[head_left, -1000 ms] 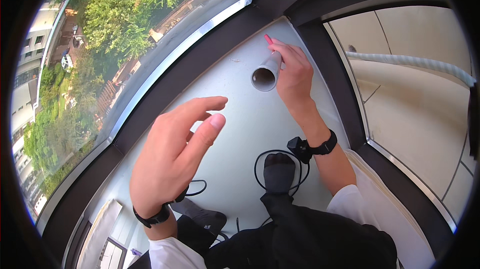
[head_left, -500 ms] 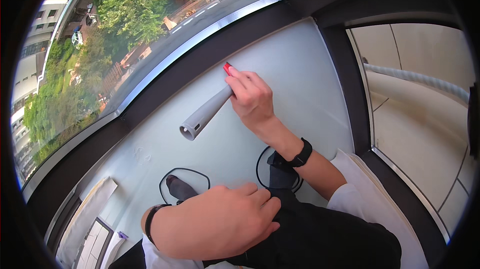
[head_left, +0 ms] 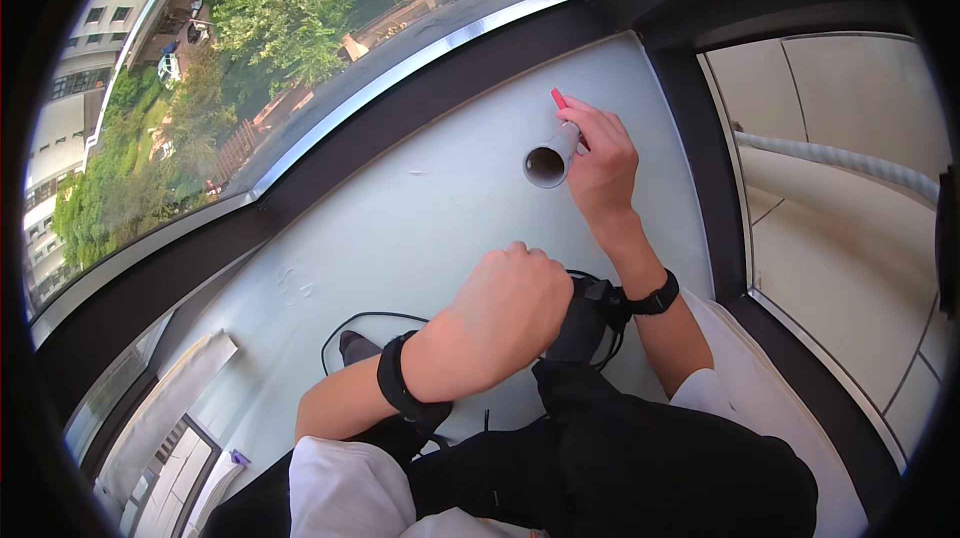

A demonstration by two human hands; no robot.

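Note:
My right hand (head_left: pixel 603 160) is wrapped round a grey hollow tube (head_left: pixel 548 167), its open round end turned toward me. A slim red piece (head_left: pixel 560 99) sticks out beyond my thumb at the far end; whether it is joined to the tube, I cannot tell. Below and to the left, my left hand (head_left: pixel 515 313) is closed, knuckles up, over my lap and apart from the tube. Its fingers curl underneath, so anything inside them is hidden. Both wrists wear black bands.
I sit over a pale blue-white surface (head_left: pixel 420 228), dark-socked feet and a black cable (head_left: pixel 375 316) on it. A dark-framed window (head_left: pixel 420 68) slopes along the far left. Another dark frame (head_left: pixel 725 188) stands at the right. Whitish padded pieces (head_left: pixel 180 408) lie at the lower left.
My right hand has moved right with the tube, whose open end has swung round toward me. My left hand has risen away from my lap and curled tighter.

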